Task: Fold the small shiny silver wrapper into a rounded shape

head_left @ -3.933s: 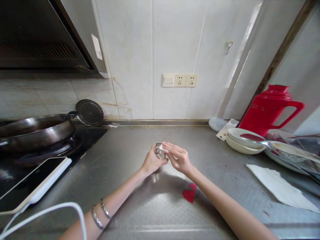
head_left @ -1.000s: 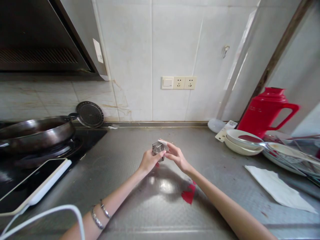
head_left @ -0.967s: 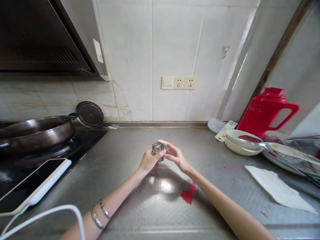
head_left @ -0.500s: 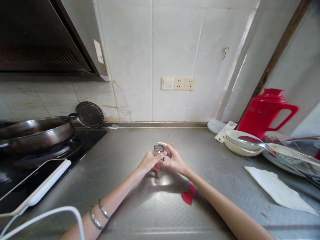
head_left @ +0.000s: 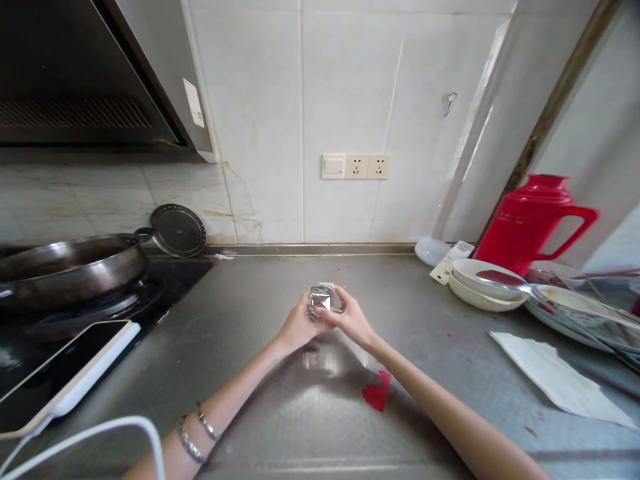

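Both hands meet over the middle of the steel counter around a small shiny foil packet. My left hand pinches the packet from the left side. My right hand grips it from the right, fingers curled over its top edge. The packet is held a little above the counter. A small red scrap lies on the counter under my right forearm. Two bracelets sit on my left wrist.
A dark wok stands on the stove at left, a tablet with a white cable in front of it. At right are a red thermos jug, stacked bowls, plates and a white paper towel.
The hands have closed in more tightly on the foil packet, which now shows its bright face towards me; the right fingers moved from its top corner to wrap its side.
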`<action>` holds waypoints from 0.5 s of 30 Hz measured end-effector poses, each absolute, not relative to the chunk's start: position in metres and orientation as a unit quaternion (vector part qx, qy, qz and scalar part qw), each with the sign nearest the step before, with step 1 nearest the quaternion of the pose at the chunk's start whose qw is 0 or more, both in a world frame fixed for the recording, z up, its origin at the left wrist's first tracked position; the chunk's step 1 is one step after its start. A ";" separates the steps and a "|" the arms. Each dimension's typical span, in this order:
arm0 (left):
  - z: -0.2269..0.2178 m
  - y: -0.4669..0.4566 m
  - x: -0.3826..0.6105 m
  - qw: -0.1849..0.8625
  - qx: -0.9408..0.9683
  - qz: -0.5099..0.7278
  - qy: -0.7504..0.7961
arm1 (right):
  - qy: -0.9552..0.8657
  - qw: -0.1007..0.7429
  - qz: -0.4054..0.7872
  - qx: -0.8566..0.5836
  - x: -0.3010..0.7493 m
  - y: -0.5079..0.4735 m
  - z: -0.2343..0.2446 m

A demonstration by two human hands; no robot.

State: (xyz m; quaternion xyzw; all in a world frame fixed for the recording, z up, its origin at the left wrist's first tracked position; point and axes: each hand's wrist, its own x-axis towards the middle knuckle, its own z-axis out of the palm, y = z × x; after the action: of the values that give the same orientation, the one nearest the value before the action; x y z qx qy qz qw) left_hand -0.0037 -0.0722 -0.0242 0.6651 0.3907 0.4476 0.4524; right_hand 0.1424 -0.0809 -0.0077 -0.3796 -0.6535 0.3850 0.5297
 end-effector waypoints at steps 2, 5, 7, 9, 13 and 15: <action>-0.023 -0.073 -0.004 0.438 0.671 0.437 0.409 | -0.657 0.534 0.357 -0.394 0.143 -0.082 -0.007; -0.023 -0.075 -0.003 0.404 0.686 0.449 0.406 | -0.628 0.537 0.396 -0.401 0.145 -0.083 -0.004; -0.024 -0.078 -0.001 0.392 0.692 0.461 0.392 | -0.603 0.535 0.426 -0.411 0.146 -0.084 -0.001; -0.024 -0.081 0.000 0.393 0.697 0.460 0.384 | -0.592 0.534 0.434 -0.420 0.147 -0.084 0.002; -0.025 -0.084 0.000 0.389 0.706 0.452 0.382 | -0.591 0.534 0.429 -0.425 0.151 -0.079 0.003; -0.026 -0.082 0.000 0.384 0.708 0.455 0.381 | -0.603 0.538 0.398 -0.435 0.154 -0.076 0.003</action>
State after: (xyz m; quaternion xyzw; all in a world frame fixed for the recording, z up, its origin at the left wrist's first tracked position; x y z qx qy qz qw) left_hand 0.0002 -0.0823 -0.0264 0.7078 0.3807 0.4546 0.3840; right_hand 0.1539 -0.0755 0.0031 -0.4347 -0.6027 0.3977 0.5381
